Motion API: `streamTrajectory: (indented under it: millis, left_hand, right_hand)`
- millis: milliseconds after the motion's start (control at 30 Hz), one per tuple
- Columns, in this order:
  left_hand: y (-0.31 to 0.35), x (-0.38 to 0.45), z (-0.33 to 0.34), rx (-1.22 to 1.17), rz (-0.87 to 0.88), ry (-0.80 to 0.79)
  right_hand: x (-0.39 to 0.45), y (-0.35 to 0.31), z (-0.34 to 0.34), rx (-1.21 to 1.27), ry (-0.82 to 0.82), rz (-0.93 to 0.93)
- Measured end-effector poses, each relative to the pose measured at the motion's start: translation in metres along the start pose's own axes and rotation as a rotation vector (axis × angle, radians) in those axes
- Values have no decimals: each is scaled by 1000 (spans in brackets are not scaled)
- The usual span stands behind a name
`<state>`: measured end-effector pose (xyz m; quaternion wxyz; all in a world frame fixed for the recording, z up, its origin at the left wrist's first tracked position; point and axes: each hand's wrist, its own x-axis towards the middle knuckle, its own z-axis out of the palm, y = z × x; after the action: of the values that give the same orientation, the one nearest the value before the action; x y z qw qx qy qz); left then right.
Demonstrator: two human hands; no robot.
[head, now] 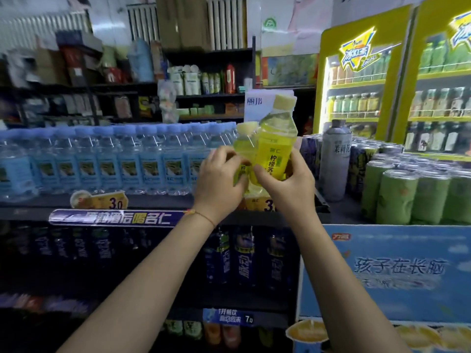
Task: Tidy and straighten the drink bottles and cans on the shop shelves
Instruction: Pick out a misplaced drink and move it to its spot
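Left hand (219, 184): grip wrapped around the smaller yellow bottle (243, 151). Right hand (288, 189): grip wrapped around the larger yellow lemon bottle (276, 141), which tilts toward 1 o'clock. Both bottles touch, held above the shelf (153, 200) edge, at 3 o'clock from the blue-capped water bottle row (114, 159).

Both hands (221, 182) (288, 184) raised, fingers (265, 174) curled.
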<state>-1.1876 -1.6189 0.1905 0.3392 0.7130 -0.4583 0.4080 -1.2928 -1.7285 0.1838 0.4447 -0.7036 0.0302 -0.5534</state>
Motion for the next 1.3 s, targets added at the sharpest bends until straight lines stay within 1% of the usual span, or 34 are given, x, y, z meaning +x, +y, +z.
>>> streamTrajectory:
  millis: [100, 233, 300, 367, 467, 567, 900, 1167, 1300]
  left_hand:
    - [8, -3, 6, 47, -8, -82]
    - [10, -1, 6, 32, -109, -83]
    - [12, 2, 6, 49, -98, -81]
    - [13, 5, 7, 89, -82, -86]
    - [11, 8, 10, 159, -106, -103]
    - [10, 9, 11, 206, -111, -113]
    - [3, 12, 7, 210, -94, -153]
    - [5, 10, 11, 207, -117, -160]
    - [8, 6, 15, 188, -139, -158]
  right_hand:
    - [2, 6, -8, -5, 12, 22]
    - [3, 12, -11, -42, -23, 15]
    - [4, 14, -13, -127, -11, 2]
    - [7, 18, -17, -155, 0, 26]
    - [12, 23, -19, -104, -32, 81]
    - [16, 21, -20, -101, -55, 100]
    - [32, 28, -20, -5, -82, 244]
    - [42, 32, -14, -4, -97, 240]
    - [46, 36, -14, -88, -114, 189]
